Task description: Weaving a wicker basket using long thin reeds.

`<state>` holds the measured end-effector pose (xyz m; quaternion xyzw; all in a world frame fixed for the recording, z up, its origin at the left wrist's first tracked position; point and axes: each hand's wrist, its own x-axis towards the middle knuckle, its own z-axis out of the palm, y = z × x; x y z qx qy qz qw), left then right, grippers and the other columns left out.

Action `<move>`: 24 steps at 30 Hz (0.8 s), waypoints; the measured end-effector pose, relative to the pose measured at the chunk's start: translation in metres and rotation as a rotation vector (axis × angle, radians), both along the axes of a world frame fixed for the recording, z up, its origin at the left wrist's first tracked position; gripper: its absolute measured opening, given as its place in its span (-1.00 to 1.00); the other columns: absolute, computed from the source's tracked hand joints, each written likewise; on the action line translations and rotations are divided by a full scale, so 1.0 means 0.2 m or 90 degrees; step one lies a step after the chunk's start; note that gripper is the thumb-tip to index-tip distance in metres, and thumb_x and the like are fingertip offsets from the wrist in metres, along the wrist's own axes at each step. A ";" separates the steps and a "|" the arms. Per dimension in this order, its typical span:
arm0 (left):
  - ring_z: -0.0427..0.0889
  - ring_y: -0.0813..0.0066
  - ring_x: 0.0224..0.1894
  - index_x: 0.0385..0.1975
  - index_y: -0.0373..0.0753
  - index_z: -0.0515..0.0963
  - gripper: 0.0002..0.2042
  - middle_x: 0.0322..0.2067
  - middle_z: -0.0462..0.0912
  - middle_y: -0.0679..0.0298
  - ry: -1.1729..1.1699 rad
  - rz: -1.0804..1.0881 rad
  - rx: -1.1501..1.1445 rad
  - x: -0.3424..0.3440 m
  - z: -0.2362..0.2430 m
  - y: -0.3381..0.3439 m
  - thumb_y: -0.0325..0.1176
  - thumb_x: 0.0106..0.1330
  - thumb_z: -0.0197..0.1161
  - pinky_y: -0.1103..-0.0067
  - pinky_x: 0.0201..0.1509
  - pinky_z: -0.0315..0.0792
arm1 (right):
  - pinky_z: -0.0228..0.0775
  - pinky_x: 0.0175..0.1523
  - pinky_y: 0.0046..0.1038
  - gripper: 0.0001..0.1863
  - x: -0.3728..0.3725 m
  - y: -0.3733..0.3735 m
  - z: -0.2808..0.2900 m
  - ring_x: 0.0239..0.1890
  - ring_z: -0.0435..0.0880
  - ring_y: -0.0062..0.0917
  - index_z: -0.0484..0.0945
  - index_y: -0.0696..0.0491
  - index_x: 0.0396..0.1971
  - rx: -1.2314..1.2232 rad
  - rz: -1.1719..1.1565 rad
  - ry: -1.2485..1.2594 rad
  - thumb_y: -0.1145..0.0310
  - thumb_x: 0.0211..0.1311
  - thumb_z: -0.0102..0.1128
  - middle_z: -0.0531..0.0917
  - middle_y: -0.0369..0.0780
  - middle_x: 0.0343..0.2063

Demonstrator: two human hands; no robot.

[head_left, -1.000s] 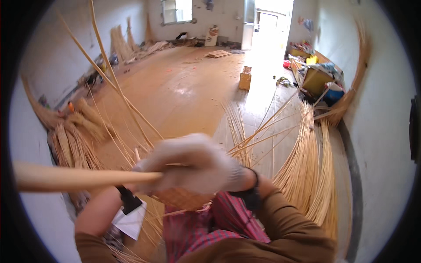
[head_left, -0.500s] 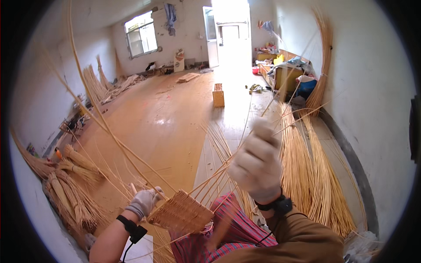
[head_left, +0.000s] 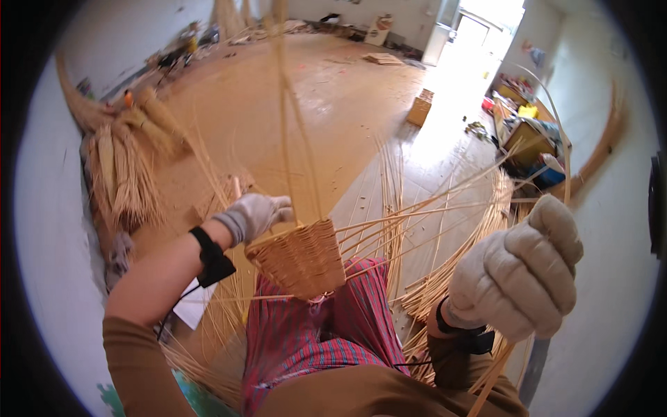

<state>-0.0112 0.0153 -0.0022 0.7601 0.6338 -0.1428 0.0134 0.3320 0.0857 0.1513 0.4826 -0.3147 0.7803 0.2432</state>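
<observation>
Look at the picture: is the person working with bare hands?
No: both the left hand, resting on the woven basket, and the raised right hand wear light work gloves.

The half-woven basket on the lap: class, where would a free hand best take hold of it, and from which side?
Probably the woven wall of the basket, from the left, where the left hand already rests. Loose canes fan out to the right and upward, so those sides are crowded.

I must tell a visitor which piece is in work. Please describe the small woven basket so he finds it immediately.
Find the red plaid cloth on the person's lap. Above it, at the gloved left hand, sits the half-woven basket. Unlike the loose reed bundles around, it is tightly woven, with long stakes fanning out.
</observation>
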 end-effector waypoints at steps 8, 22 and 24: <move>0.76 0.21 -0.04 0.22 0.02 0.52 -0.64 0.20 0.54 0.37 -0.071 0.026 0.009 0.05 0.05 -0.03 -0.24 0.46 0.11 0.34 -0.02 0.65 | 0.66 -0.35 -0.24 -0.95 -0.27 -0.05 -0.19 -0.44 0.73 -0.37 0.47 -0.01 -0.14 0.171 -0.478 -0.270 0.36 0.54 0.06 0.69 -0.19 -0.48; 0.65 0.24 0.05 0.08 -0.11 0.58 -0.64 -0.05 0.71 0.12 -0.622 0.172 0.215 -0.10 -0.28 0.06 -0.11 0.37 0.30 0.45 0.13 0.53 | 0.55 -0.16 -0.41 -0.73 -0.91 -0.16 -0.30 -0.38 0.72 -0.37 0.61 0.18 -0.24 0.614 -0.747 -0.579 0.34 0.21 0.47 0.74 -0.07 -0.38; 0.63 0.27 0.03 0.11 -0.11 0.56 -0.64 -0.06 0.70 0.16 -0.715 0.203 0.100 -0.13 -0.29 0.10 -0.14 0.38 0.30 0.47 0.14 0.53 | 0.55 -0.15 -0.39 -0.71 -0.94 -0.16 -0.31 -0.36 0.72 -0.32 0.61 0.17 -0.24 0.643 -0.747 -0.597 0.31 0.20 0.48 0.75 -0.06 -0.37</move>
